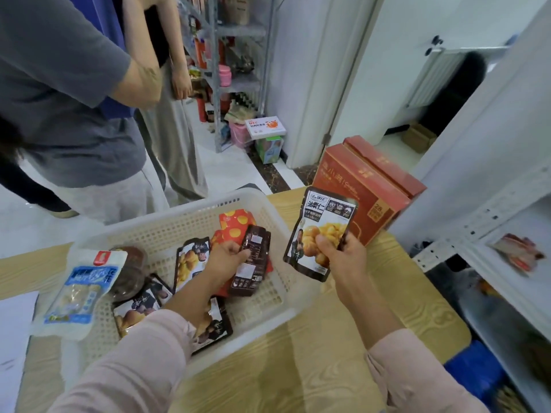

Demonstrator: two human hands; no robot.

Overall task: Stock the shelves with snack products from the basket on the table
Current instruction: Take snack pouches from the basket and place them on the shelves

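A white plastic basket point(167, 231) sits on the wooden table point(343, 353). My left hand point(226, 257) is inside it, gripping a dark brown snack pack point(252, 263) held back side up. Just right of the basket's rim, my right hand point(343, 257) holds up a black chestnut pouch point(320, 231), front facing me. Several more chestnut pouches point(190, 260) and a red pack with yellow dots point(235, 225) lie in the basket. A blue-and-white pack point(80, 293) hangs over its left rim. The white shelf unit point(477, 234) stands at the right.
Two red cartons point(366, 186) stand on the table's far right corner. A red packet point(518, 253) lies on a shelf at the right. Two people point(74, 99) stand close behind the basket. A metal rack point(232, 70) with goods stands further back. Paper point(15, 332) lies at left.
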